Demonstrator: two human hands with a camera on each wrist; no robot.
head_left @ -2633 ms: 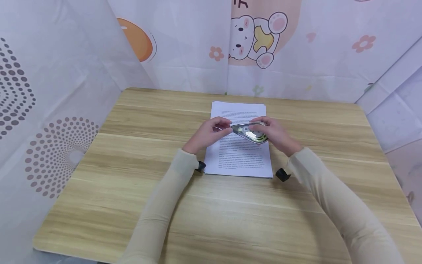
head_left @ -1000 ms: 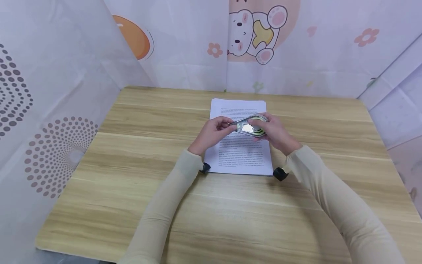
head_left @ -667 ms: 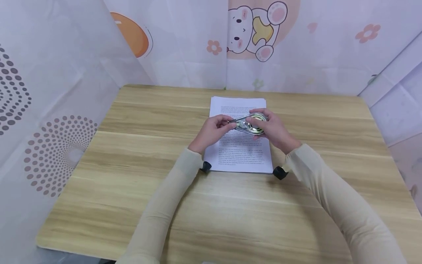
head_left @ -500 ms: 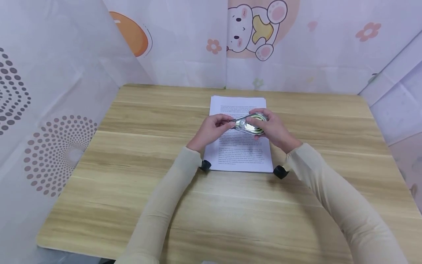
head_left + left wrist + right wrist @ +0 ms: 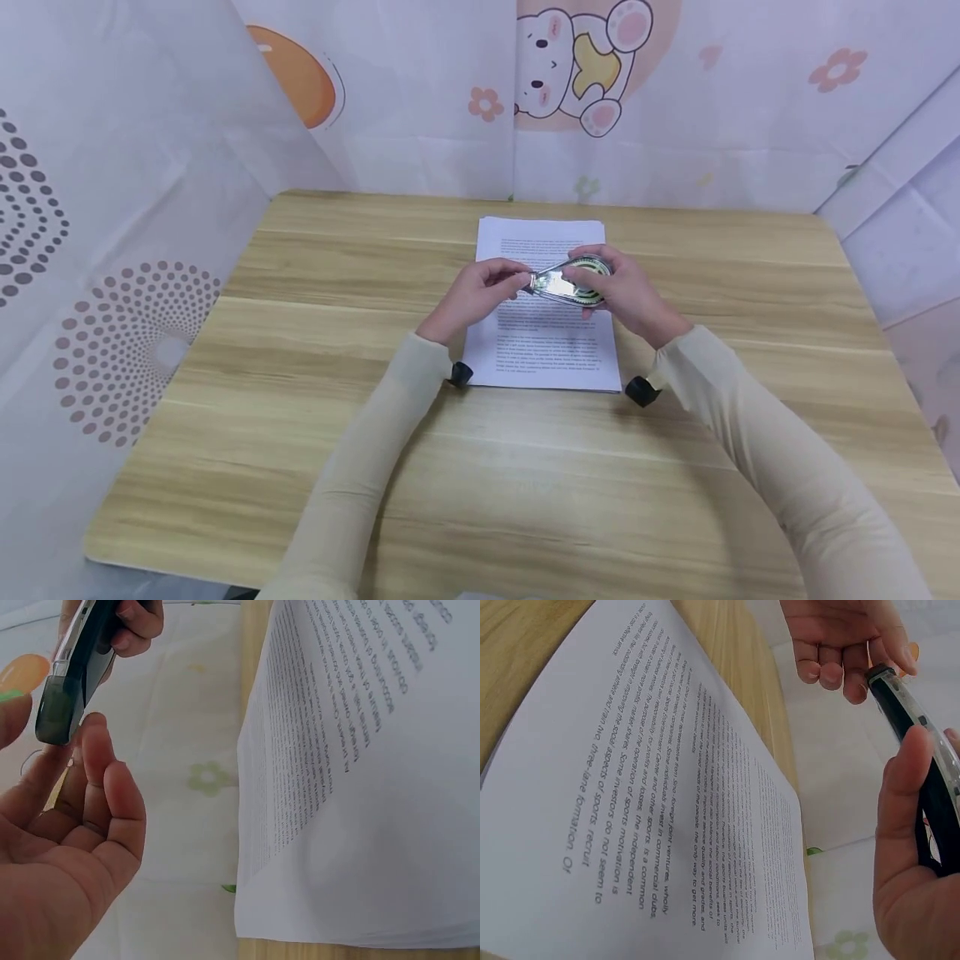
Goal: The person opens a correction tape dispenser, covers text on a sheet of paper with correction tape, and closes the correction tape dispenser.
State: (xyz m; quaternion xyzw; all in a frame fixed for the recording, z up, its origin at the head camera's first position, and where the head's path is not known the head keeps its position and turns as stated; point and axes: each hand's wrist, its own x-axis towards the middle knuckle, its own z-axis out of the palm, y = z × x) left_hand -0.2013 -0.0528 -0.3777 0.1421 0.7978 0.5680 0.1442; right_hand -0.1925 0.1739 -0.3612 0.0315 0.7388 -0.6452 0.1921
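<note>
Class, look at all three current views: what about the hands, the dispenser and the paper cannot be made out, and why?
Head view: the print on the paper, too small to read.
Head view: how the left hand meets the dispenser's tip, too small to tell.
Left wrist view: the dispenser's wide end and part of the right hand, cut off by the top edge.
All views: the number of sheets, edges too fine to count.

Head view brightly lit; highlights clipped on clear-cased device, soft shadow cast beside right sleeve. Wrist views rendered dimmer.
</note>
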